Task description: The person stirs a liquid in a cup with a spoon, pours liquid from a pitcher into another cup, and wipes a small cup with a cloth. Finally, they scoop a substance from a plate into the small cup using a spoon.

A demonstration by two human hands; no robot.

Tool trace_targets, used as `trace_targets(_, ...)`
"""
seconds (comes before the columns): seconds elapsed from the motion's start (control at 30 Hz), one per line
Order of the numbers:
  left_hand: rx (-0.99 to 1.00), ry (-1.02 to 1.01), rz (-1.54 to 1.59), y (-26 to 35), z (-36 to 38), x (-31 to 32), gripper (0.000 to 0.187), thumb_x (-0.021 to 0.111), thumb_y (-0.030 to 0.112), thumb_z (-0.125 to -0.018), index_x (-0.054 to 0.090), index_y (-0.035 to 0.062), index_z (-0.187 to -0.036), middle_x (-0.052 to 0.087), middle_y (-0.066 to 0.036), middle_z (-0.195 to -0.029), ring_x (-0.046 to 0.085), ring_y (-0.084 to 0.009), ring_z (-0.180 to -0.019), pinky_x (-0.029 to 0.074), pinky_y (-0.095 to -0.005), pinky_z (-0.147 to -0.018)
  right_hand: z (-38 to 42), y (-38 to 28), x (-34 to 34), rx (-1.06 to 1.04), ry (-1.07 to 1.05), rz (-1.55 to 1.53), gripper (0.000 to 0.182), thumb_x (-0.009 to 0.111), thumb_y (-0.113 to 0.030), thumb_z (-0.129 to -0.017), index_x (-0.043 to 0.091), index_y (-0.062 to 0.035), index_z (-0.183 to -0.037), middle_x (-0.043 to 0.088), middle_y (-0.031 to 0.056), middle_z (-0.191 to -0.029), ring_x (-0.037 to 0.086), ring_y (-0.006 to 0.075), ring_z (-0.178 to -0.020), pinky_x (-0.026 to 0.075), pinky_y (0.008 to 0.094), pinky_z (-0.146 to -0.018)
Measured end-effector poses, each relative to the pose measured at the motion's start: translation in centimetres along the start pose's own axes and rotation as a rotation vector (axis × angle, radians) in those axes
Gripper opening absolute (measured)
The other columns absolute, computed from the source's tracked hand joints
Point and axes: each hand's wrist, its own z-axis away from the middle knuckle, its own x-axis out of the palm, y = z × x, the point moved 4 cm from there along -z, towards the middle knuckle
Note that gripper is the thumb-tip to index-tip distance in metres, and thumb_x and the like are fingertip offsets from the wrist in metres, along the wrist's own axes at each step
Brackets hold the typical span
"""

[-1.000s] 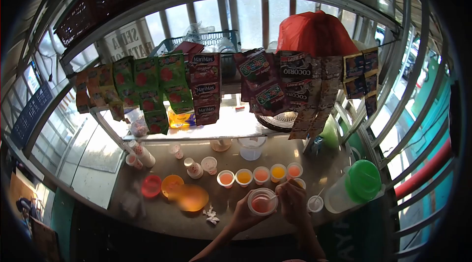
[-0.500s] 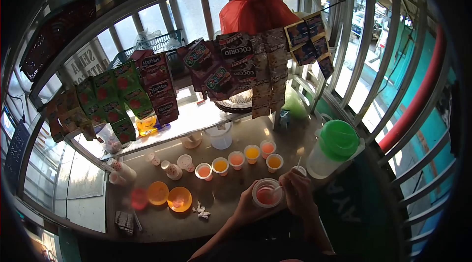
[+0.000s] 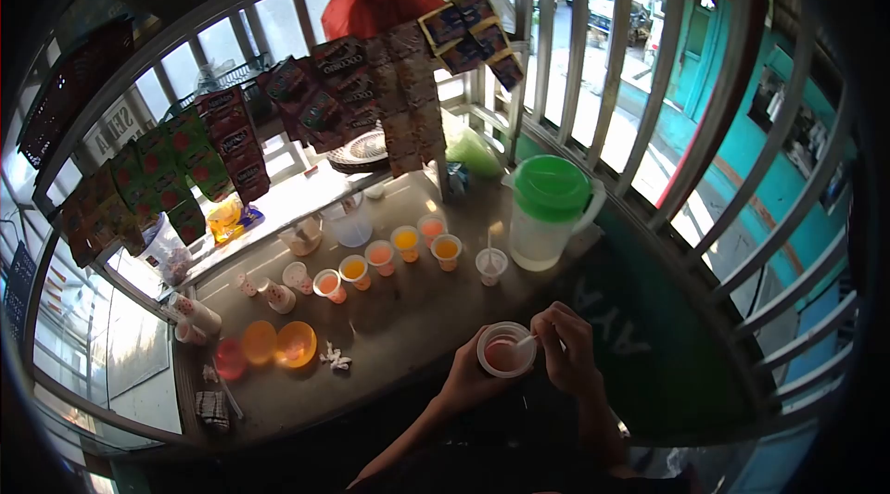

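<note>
My left hand (image 3: pixel 461 375) is wrapped around a plastic cup (image 3: pixel 506 357) with reddish-pink drink in it, held near the counter's front edge. The fingers of my right hand (image 3: pixel 567 350) pinch a white spoon (image 3: pixel 526 343), whose bowl end dips into this cup. Beyond my hands stands another cup (image 3: pixel 491 264) with a thin utensil sticking up in it. To its left several filled cups line the counter, among them an orange one (image 3: pixel 447 251) and a pink one (image 3: pixel 330 285). A clear pitcher (image 3: pixel 538 239) with a green lid stands at the right.
Stacked patterned cups (image 3: pixel 276 296) and orange bowls (image 3: pixel 296 344) sit at the left, near a crumpled white scrap (image 3: pixel 336 360). A clear bucket (image 3: pixel 349 223) stands behind the cup row. Drink sachets (image 3: pixel 343 95) hang overhead. Metal bars (image 3: pixel 607 68) close off the right side.
The view has swung to the right, so the counter things appear further left. The cup with the thin utensil, formerly behind my right hand, now shows fully. Both hands keep their hold.
</note>
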Motion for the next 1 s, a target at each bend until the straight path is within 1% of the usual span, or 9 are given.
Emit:
trace_targets(0.03,0.006,-0.021,-0.012,0.2,0.7,1.0,0.052,0.083,0.014,-0.071,0.057,0.0009,-0.114,0.063,-0.008,-0.107,0.063,-0.0173,-0.099,0.05,-0.0311,-0.087,1.1,-0.2,-0.6,0.015,0.012,0.011,0.01,0.055,-0.003,-0.088,0.056,-0.0016,-0.079,0.059,0.0091,-0.07,0.056,0.0258,-0.065,0.044,0.0344,-0.058)
trace_targets(0.1,0.008,-0.053,-0.013,0.6,2.0,2.9,0.053,0.083,0.014,-0.07,0.057,0.0007,-0.114,0.063,-0.008,-0.106,0.063,-0.0175,-0.099,0.05,-0.031,-0.087,3.3,-0.9,-2.0,-0.055,0.064,0.098,0.017,0.049,-0.001,-0.091,0.052,0.0004,-0.074,0.05,0.0066,-0.067,0.048,0.0147,-0.058,0.037,0.0283,-0.053)
trace_targets(0.2,-0.048,-0.106,0.024,1.0,4.0,5.2,0.054,0.083,0.015,-0.07,0.056,0.001,-0.115,0.063,-0.008,-0.106,0.063,-0.0173,-0.099,0.049,-0.0309,-0.087,6.5,-1.6,-3.8,0.048,0.042,-0.023,0.018,0.049,-0.001,-0.091,0.053,0.0005,-0.074,0.051,0.0068,-0.068,0.049,0.014,-0.058,0.037,0.0277,-0.053)
trace_targets(0.3,-0.018,-0.159,0.048,1.4,5.4,7.3,0.054,0.083,0.015,-0.07,0.056,0.0012,-0.116,0.063,-0.008,-0.107,0.063,-0.017,-0.099,0.049,-0.0309,-0.087,8.7,-2.9,-5.6,0.029,0.198,0.085,0.018,0.049,-0.002,-0.091,0.053,0.0006,-0.074,0.051,0.0068,-0.068,0.049,0.0133,-0.059,0.037,0.0273,-0.053)
trace_targets(0.4,-0.015,-0.199,0.053,2.3,6.1,8.9,0.055,0.082,0.015,-0.07,0.055,0.0013,-0.116,0.063,-0.009,-0.107,0.063,-0.0167,-0.099,0.049,-0.0308,-0.087,10.8,-3.7,-7.0,0.081,0.13,0.1,0.019,0.049,-0.004,-0.092,0.053,0.0005,-0.074,0.052,0.0063,-0.068,0.05,0.0129,-0.059,0.038,0.0269,-0.054)
trace_targets(0.53,-0.006,-0.239,0.058,2.9,6.7,10.3,0.055,0.083,0.016,-0.07,0.055,0.0014,-0.115,0.064,-0.009,-0.107,0.063,-0.017,-0.099,0.049,-0.0308,-0.087,12.5,-4.5,-8.2,0.085,0.235,0.099,0.019,0.049,-0.005,-0.092,0.054,0.0005,-0.074,0.052,0.0059,-0.067,0.051,0.0127,-0.059,0.038,0.0265,-0.054)
trace_targets(0.73,-0.003,-0.31,0.113,3.8,6.7,10.6,0.054,0.083,0.016,-0.07,0.055,0.0014,-0.114,0.064,-0.01,-0.106,0.063,-0.018,-0.099,0.05,-0.0315,-0.087,13.3,-5.6,-8.3,0.14,0.241,0.084,0.022,0.048,-0.007,-0.094,0.052,0.0004,-0.073,0.052,0.0053,-0.068,0.05,0.0109,-0.06,0.038,0.0252,-0.054)
trace_targets(0.83,0.006,-0.337,0.113,4.1,6.5,10.0,0.054,0.083,0.016,-0.07,0.055,0.0012,-0.114,0.064,-0.01,-0.106,0.063,-0.0183,-0.1,0.05,-0.0318,-0.087,13.2,-6.0,-8.2,0.115,0.355,0.198,0.023,0.047,-0.008,-0.094,0.051,0.0003,-0.073,0.053,0.0051,-0.068,0.05,0.0104,-0.059,0.038,0.0248,-0.054)
trace_targets(1.0,0.012,-0.336,0.12,3.9,6.6,8.4,0.054,0.083,0.016,-0.07,0.055,0.0012,-0.114,0.064,-0.01,-0.107,0.063,-0.0184,-0.099,0.049,-0.0316,-0.087,12.2,-6.9,-6.7,0.138,0.247,0.105,0.021,0.047,-0.009,-0.095,0.051,0.0005,-0.076,0.052,0.0052,-0.07,0.05,0.0104,-0.06,0.038,0.0249,-0.055)
